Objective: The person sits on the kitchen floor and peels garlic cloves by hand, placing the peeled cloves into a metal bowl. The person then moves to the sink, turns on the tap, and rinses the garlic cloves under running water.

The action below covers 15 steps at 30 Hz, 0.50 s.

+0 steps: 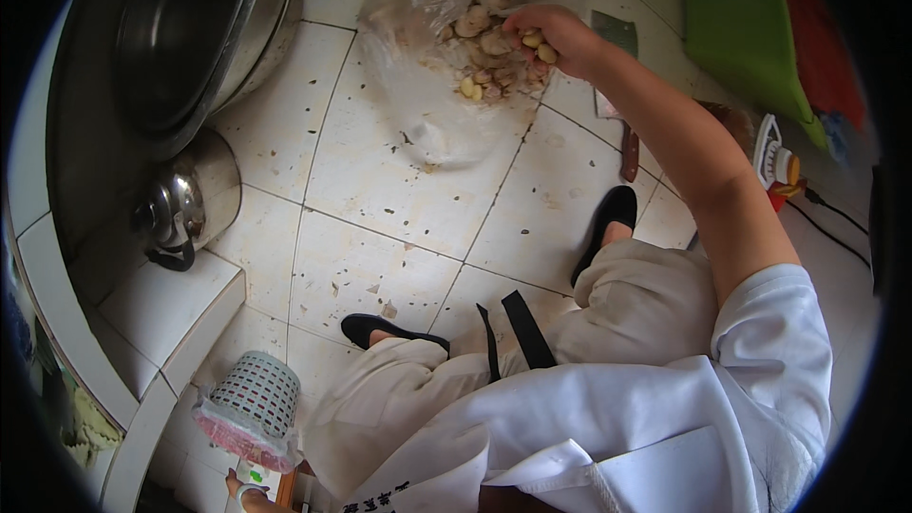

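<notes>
My right hand (552,43) is over an open clear plastic bag (449,128) on the tiled floor, with pale yellow peeled garlic cloves (546,53) held in its curled fingers. Inside the bag lie garlic bulbs (472,21) and loose cloves with skins, and more peeled cloves (470,89) near its middle. At the lower left edge, my left hand (249,495) shows only in part, close to a plastic-lined basket (258,395); whether it holds anything cannot be made out. Beside my right forearm a cleaver (628,149) with a brown handle lies on the floor.
Large metal basins (235,50) and a lidded steel pot (206,192) stand at the left, by a tiled ledge (171,299). A green plastic container (741,28) is at the upper right, near a white plastic item (768,149) and black cables (833,228). Skin scraps dot the floor.
</notes>
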### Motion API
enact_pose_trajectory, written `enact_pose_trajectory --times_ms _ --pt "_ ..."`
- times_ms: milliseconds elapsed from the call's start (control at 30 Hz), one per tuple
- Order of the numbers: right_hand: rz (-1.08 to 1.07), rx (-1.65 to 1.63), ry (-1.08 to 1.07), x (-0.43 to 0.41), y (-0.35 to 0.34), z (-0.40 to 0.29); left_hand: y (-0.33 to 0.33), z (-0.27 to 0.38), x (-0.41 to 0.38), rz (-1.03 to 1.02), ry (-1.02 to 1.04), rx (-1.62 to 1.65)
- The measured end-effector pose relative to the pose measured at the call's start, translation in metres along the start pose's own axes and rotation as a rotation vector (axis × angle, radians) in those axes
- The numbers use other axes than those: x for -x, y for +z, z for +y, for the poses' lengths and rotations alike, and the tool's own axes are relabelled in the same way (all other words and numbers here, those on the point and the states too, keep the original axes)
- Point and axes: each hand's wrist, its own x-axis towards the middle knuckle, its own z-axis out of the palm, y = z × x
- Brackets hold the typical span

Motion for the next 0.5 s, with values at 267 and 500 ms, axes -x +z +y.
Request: enact_pose_trajectory --times_ms 267,500 --pt "0.177 1.007 -0.149 0.021 -0.014 0.024 0.104 0.023 0.233 0.263 1.523 -0.215" --pt "0.209 1.003 -0.067 0.007 -0.043 0.075 0.325 0.042 0.529 -1.272 1.967 -0.397"
